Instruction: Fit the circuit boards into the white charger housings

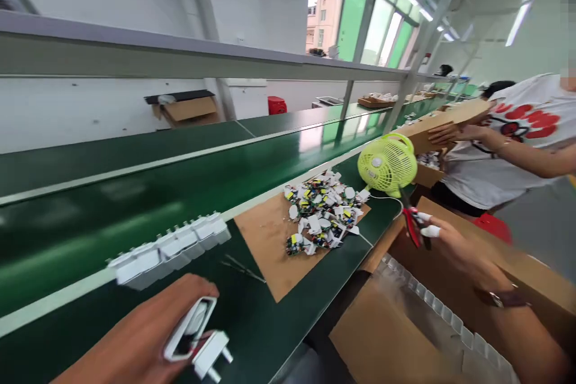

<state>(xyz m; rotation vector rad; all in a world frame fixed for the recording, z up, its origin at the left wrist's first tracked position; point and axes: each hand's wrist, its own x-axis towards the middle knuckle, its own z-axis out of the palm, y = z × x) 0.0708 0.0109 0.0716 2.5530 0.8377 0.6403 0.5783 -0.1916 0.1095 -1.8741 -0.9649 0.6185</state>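
Note:
My left hand [155, 327] is closed around a white plastic charger housing [198, 315] whose open end faces right. A white two-pin plug cap [210, 353] hangs beside that opening, with a bit of red wire between them. My right hand [452, 249], white covers on some fingertips, grips red-handled pliers [411, 228] above the open carton, jaws pointing up and away. Beyond my left hand stands a row of white housings [173, 252]. Tweezers [243, 268] lie on the green bench near a brown cardboard sheet [263, 246], which bears a pile of small circuit boards with white caps [319, 210].
A lime-green fan [387, 163] stands at the bench's right edge. Below it, an open carton [486, 234] contains rows of clear-white pieces. A green conveyor belt [148, 192] runs behind the bench, under a shelf rail. At right, a person in a white shirt [517, 126] handles cardboard.

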